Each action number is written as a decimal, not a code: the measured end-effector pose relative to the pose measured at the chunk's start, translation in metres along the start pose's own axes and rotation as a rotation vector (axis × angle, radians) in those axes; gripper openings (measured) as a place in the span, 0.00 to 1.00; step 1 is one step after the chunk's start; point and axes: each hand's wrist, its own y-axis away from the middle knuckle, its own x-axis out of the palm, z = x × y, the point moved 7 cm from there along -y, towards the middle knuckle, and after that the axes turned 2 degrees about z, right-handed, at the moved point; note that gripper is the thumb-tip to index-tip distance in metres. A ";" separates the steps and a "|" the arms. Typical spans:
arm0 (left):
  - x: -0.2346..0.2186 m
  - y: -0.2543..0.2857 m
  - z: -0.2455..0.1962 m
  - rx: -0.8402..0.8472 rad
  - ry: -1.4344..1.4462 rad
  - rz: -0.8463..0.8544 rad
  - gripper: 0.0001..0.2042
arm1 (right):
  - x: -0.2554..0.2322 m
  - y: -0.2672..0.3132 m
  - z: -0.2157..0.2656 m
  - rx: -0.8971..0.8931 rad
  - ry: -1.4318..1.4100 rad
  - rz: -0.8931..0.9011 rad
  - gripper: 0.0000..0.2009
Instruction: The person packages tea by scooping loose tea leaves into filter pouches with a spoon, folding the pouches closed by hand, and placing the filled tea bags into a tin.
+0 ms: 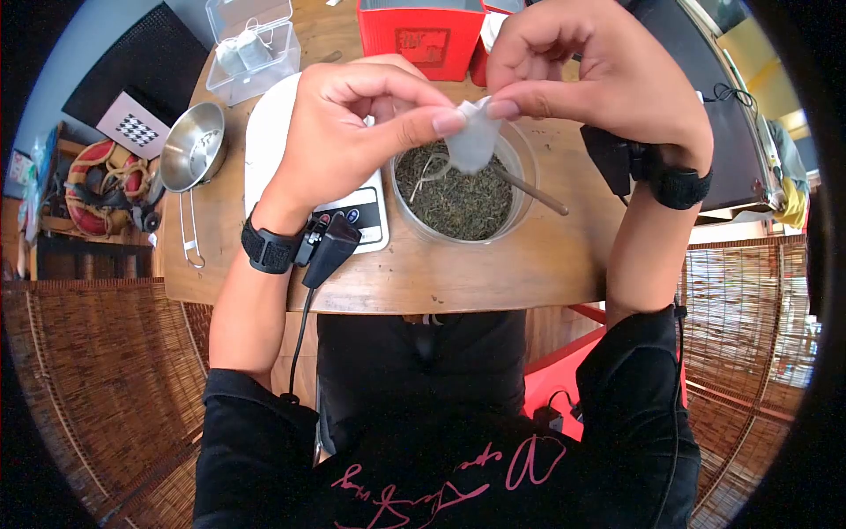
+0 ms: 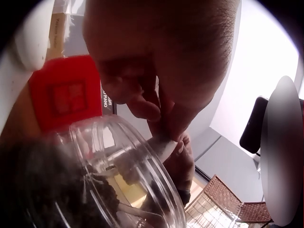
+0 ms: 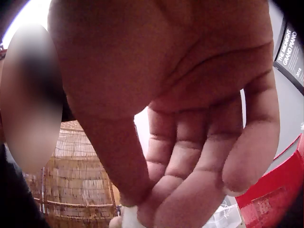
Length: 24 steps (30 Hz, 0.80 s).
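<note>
A small white tea bag (image 1: 474, 143) hangs between my two hands, above a round clear tub (image 1: 527, 157) of dried tea leaves (image 1: 467, 210). My left hand (image 1: 357, 123) pinches the bag's left top edge between thumb and forefinger. At the right top edge, the thumb and fingers of my right hand (image 1: 599, 75) pinch it too. The bag's thin string (image 1: 426, 179) dangles loosely over the leaves. A spoon handle (image 1: 539, 194) leans out over the tub's right rim. In the right wrist view, a bit of the white bag (image 3: 130, 216) shows below the fingertips.
A white kitchen scale (image 1: 372, 231) lies partly under my left hand. Left of it is a metal pan (image 1: 194, 148) with a long wire handle. An open clear box (image 1: 284, 63) with white tea bags stands behind, and a red box (image 1: 421, 42) is at the back.
</note>
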 end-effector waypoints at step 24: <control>0.003 0.000 0.008 -0.126 0.104 -0.037 0.07 | 0.004 0.003 -0.005 0.213 0.020 0.116 0.08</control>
